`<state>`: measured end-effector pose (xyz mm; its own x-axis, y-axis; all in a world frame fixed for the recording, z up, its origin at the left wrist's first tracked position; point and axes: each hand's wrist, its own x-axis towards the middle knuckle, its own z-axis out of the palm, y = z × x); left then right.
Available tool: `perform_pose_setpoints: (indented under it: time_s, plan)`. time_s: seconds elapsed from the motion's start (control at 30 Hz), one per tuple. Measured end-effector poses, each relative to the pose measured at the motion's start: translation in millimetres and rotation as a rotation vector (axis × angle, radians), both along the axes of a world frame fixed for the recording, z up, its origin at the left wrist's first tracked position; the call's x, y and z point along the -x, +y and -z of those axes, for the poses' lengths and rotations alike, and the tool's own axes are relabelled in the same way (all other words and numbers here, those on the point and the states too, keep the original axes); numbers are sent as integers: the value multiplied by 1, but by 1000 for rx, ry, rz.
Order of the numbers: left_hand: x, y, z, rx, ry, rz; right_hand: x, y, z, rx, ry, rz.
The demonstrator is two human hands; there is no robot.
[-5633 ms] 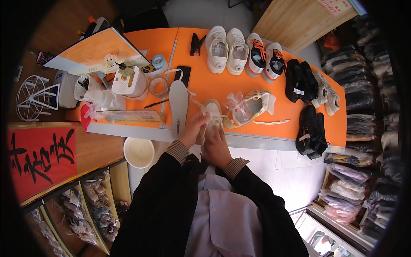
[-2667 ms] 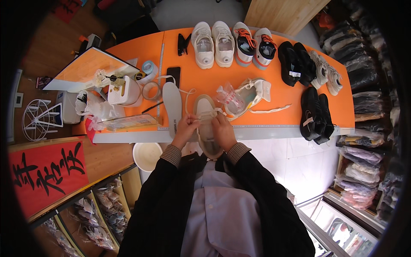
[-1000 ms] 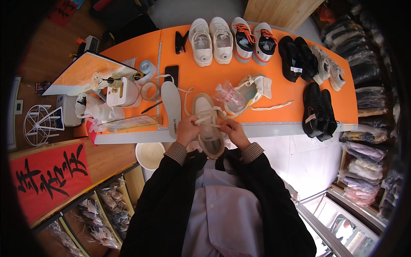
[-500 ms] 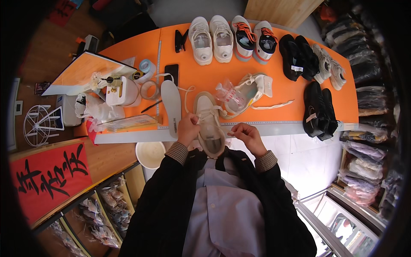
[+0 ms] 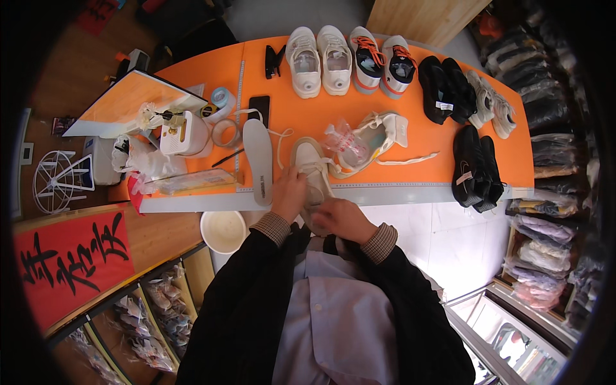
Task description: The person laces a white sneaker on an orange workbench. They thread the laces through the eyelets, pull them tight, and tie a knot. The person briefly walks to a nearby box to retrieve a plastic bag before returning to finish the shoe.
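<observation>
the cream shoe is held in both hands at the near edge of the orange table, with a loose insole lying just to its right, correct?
Not quite: the head view shows the insole lying left of the cream shoe, not right. Both the left hand and right hand hold it at the orange table edge.

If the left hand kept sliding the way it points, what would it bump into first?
The left hand points up across the orange table. It already rests on the cream sneaker; past that, probably the white lace, though depth is unclear.

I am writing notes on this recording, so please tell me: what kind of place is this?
Probably a shoe repair or cleaning workshop. Pairs of shoes line the orange table, a loose insole lies on it, and bagged shoes fill shelves at the right.
</observation>
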<state>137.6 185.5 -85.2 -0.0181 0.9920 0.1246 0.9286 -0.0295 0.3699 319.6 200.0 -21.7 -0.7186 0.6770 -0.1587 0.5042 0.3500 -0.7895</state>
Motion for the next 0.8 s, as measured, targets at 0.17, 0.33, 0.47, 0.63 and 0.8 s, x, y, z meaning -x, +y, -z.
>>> perform_pose_setpoints:
  time_s: [0.17,0.33,0.47,0.63,0.8]
  plan:
    - [2,7,12,152,-310,-195,22,9,34,-187,-49,249]
    - [26,27,2,629,-652,-201,41,12,71,-437,-126,244]
    - [11,19,-4,425,-576,-267,36,17,73,-527,-51,200]
    - [3,3,14,106,-532,-338,17,20,57,-591,-95,-3]
    - [2,3,14,139,-530,-417,8,17,52,-622,-135,-99]
